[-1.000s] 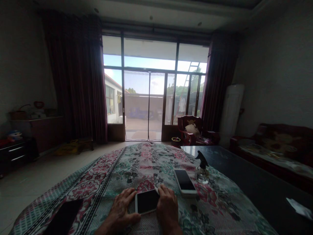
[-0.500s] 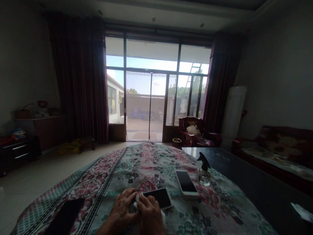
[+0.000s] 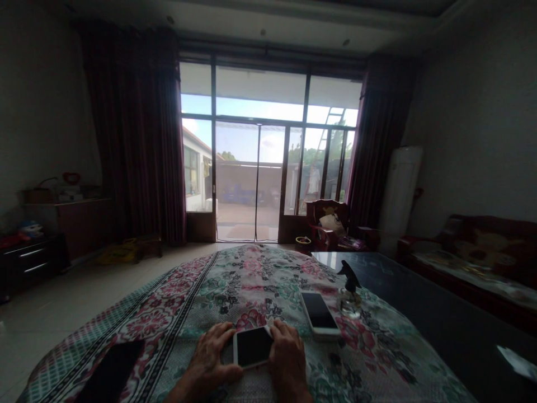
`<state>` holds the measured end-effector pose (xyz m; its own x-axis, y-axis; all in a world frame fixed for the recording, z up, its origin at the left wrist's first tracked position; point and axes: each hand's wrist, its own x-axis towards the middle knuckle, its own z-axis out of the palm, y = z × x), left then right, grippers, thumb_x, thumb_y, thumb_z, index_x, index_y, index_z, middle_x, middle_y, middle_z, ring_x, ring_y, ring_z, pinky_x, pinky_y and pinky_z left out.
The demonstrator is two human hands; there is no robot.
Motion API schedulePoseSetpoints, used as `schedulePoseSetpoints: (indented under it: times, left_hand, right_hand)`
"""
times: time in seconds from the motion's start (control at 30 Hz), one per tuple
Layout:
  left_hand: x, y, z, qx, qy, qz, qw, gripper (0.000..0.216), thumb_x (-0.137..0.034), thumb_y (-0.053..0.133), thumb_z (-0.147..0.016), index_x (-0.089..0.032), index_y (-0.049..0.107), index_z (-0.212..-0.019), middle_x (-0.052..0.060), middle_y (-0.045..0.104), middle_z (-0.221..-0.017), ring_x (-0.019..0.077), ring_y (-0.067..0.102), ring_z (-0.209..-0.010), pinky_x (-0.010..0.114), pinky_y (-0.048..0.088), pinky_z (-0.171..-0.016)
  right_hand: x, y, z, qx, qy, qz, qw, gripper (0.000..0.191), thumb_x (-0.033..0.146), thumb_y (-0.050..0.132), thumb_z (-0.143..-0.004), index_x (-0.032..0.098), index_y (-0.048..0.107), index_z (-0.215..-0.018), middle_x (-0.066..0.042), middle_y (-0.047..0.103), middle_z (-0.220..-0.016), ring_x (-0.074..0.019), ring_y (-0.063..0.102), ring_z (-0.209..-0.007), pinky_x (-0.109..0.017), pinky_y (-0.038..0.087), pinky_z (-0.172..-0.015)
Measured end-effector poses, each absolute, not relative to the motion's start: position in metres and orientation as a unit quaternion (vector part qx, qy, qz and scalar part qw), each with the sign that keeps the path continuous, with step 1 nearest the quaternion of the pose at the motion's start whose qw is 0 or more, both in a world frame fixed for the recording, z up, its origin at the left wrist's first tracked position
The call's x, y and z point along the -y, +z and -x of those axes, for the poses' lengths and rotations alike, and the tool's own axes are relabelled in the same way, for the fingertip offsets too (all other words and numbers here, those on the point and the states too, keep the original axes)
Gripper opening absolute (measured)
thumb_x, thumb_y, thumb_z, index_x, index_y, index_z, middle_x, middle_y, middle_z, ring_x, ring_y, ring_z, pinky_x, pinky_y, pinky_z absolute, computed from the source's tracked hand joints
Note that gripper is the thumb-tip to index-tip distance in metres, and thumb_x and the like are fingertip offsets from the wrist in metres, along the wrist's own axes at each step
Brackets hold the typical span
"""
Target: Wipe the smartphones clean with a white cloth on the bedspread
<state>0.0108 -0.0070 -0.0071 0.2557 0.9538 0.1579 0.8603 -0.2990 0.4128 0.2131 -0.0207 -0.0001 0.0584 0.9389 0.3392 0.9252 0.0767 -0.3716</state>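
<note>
A white-framed smartphone [image 3: 253, 348] with a dark screen lies on the patterned cloth, between my two hands. My left hand [image 3: 210, 354] holds its left end, fingers at the upper corner and thumb at the lower one. At the right end, my right hand [image 3: 288, 356] has its fingers bent over the phone's edge with a white wipe [image 3: 269, 324] under them, mostly hidden. Right of the hands lies a second white smartphone [image 3: 319, 313], and past it stands a clear spray bottle [image 3: 350, 302] with a black trigger head. A black, flat phone-like slab [image 3: 111, 372] rests at the lower left.
The flowered tablecloth [image 3: 201, 302] covers the surface before me. A dark glossy table [image 3: 403, 302] adjoins on the right, with a pale sheet [image 3: 518, 362] on it. Further off are a wooden armchair [image 3: 329, 224], a sofa [image 3: 474, 252] and a glass door [image 3: 251, 184].
My right hand has slid from the phone's left end to its right end, taking the white wipe along and uncovering the screen. My left hand has stayed almost in place.
</note>
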Motion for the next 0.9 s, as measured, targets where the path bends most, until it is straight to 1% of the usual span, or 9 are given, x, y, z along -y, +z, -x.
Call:
schedulePoseSetpoints:
  times: [0.17, 0.3, 0.37, 0.47, 0.53, 0.6, 0.73, 0.8, 0.9]
  left_hand:
    - [0.007, -0.009, -0.01, -0.582, 0.188, -0.783, 0.116, 0.075, -0.051, 0.073, -0.061, -0.02, 0.058, -0.127, 0.013, 0.047, -0.141, 0.0362, 0.037, -0.132, 0.049, 0.029, -0.108]
    - [0.005, -0.012, -0.009, -0.574, 0.193, -0.788, 0.112, 0.077, -0.055, 0.073, -0.061, -0.018, 0.058, -0.126, 0.015, 0.047, -0.14, 0.0368, 0.039, -0.131, 0.05, 0.03, -0.108]
    - [0.004, -0.014, -0.009, -0.578, 0.195, -0.785, 0.108, 0.074, -0.049, 0.074, -0.061, -0.017, 0.058, -0.126, 0.015, 0.048, -0.14, 0.0364, 0.039, -0.131, 0.049, 0.031, -0.108]
    - [0.003, -0.018, -0.01, -0.582, 0.199, -0.781, 0.103, 0.07, -0.039, 0.076, -0.058, -0.02, 0.06, -0.124, 0.013, 0.049, -0.139, 0.0354, 0.04, -0.13, 0.048, 0.032, -0.108]
    - [0.002, -0.021, -0.01, -0.582, 0.208, -0.78, 0.098, 0.068, -0.036, 0.077, -0.057, -0.023, 0.061, -0.121, 0.011, 0.051, -0.138, 0.0349, 0.042, -0.129, 0.048, 0.033, -0.107]
    - [0.001, -0.023, -0.01, -0.58, 0.221, -0.779, 0.088, 0.064, -0.037, 0.075, -0.058, -0.025, 0.062, -0.119, 0.01, 0.053, -0.136, 0.034, 0.043, -0.128, 0.047, 0.034, -0.106]
    - [0.0, -0.024, -0.011, -0.576, 0.221, -0.782, 0.09, 0.061, -0.041, 0.072, -0.062, -0.023, 0.063, -0.12, 0.01, 0.054, -0.135, 0.0335, 0.045, -0.127, 0.046, 0.035, -0.106]
    - [0.0, -0.021, -0.011, -0.578, 0.21, -0.783, 0.096, 0.065, -0.042, 0.073, -0.06, -0.022, 0.062, -0.121, 0.011, 0.052, -0.137, 0.034, 0.043, -0.128, 0.046, 0.035, -0.106]
    - [0.001, -0.018, -0.011, -0.586, 0.2, -0.778, 0.106, 0.071, -0.041, 0.076, -0.056, -0.021, 0.061, -0.123, 0.011, 0.05, -0.139, 0.0348, 0.041, -0.13, 0.047, 0.032, -0.107]
  right_hand:
    - [0.018, 0.001, -0.219, 0.679, 0.005, 0.69, 0.251, 0.046, 0.006, 0.034, -0.084, 0.02, 0.066, -0.114, -0.006, 0.059, -0.127, -0.0221, 0.051, -0.116, -0.032, 0.036, -0.095]
    - [0.021, -0.007, -0.207, 0.709, 0.021, 0.651, 0.27, 0.047, 0.005, 0.035, -0.083, 0.024, 0.066, -0.113, -0.001, 0.058, -0.128, -0.0208, 0.05, -0.115, -0.032, 0.034, -0.097]
    - [0.024, -0.01, -0.198, 0.729, 0.037, 0.624, 0.281, 0.044, 0.008, 0.038, -0.085, 0.027, 0.066, -0.113, 0.002, 0.058, -0.129, -0.0203, 0.049, -0.115, -0.031, 0.034, -0.096]
    - [0.028, -0.012, -0.186, 0.761, 0.068, 0.581, 0.28, 0.037, 0.015, 0.042, -0.087, 0.032, 0.066, -0.111, 0.006, 0.057, -0.129, -0.019, 0.048, -0.115, -0.029, 0.035, -0.093]
    - [0.03, -0.011, -0.181, 0.781, 0.087, 0.553, 0.277, 0.034, 0.017, 0.045, -0.087, 0.034, 0.065, -0.109, 0.008, 0.057, -0.129, -0.0175, 0.048, -0.114, -0.026, 0.035, -0.092]
    - [0.031, -0.01, -0.176, 0.798, 0.101, 0.524, 0.278, 0.032, 0.019, 0.048, -0.087, 0.035, 0.065, -0.11, 0.009, 0.057, -0.128, -0.0166, 0.049, -0.112, -0.025, 0.035, -0.092]
    - [0.031, -0.01, -0.173, 0.813, 0.111, 0.499, 0.278, 0.029, 0.023, 0.048, -0.089, 0.035, 0.065, -0.109, 0.008, 0.058, -0.127, -0.017, 0.05, -0.11, -0.025, 0.035, -0.092]
    - [0.03, -0.011, -0.175, 0.808, 0.1, 0.512, 0.276, 0.032, 0.021, 0.046, -0.089, 0.035, 0.065, -0.111, 0.007, 0.058, -0.128, -0.0176, 0.049, -0.111, -0.026, 0.035, -0.093]
    - [0.026, -0.013, -0.183, 0.775, 0.065, 0.567, 0.273, 0.04, 0.014, 0.042, -0.087, 0.03, 0.064, -0.115, 0.003, 0.057, -0.13, -0.0192, 0.048, -0.115, -0.028, 0.035, -0.094]
